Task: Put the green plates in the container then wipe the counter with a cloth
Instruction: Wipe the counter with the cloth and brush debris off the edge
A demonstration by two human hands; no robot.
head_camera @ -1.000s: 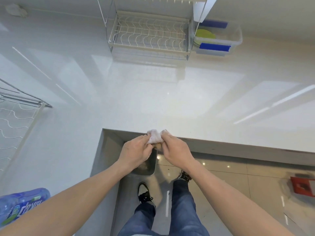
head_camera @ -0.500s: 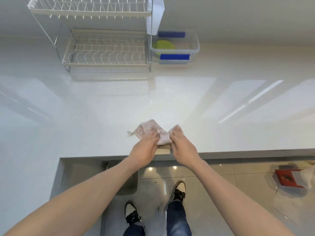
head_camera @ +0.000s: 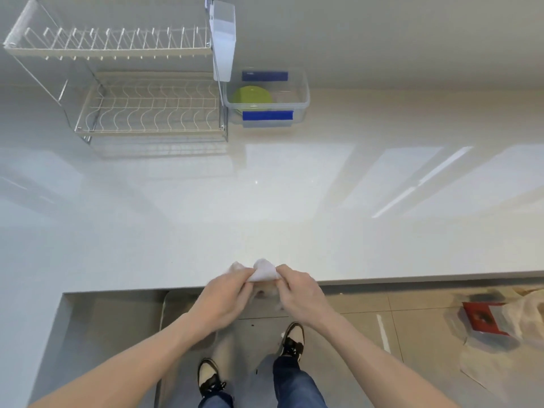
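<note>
1. Left hand point(head_camera: 226, 293) and right hand point(head_camera: 300, 290) closing on the cloth point(head_camera: 262, 273), bunching it at the counter point(head_camera: 265, 201) edge.
2. Lying folded smaller than half a second ago, when spread flatter; likely readying for wiping.
3. Resting already in the container point(head_camera: 303, 92): green plates point(head_camera: 250, 97), beside the rack point(head_camera: 147, 113).
4. Standing a little further right than before.

Your left hand point(head_camera: 223, 298) and right hand point(head_camera: 300, 293) pinch the white cloth point(head_camera: 263, 273) at the tabletop point(head_camera: 265, 216) edge, well apart from the container point(head_camera: 266, 97).
</note>
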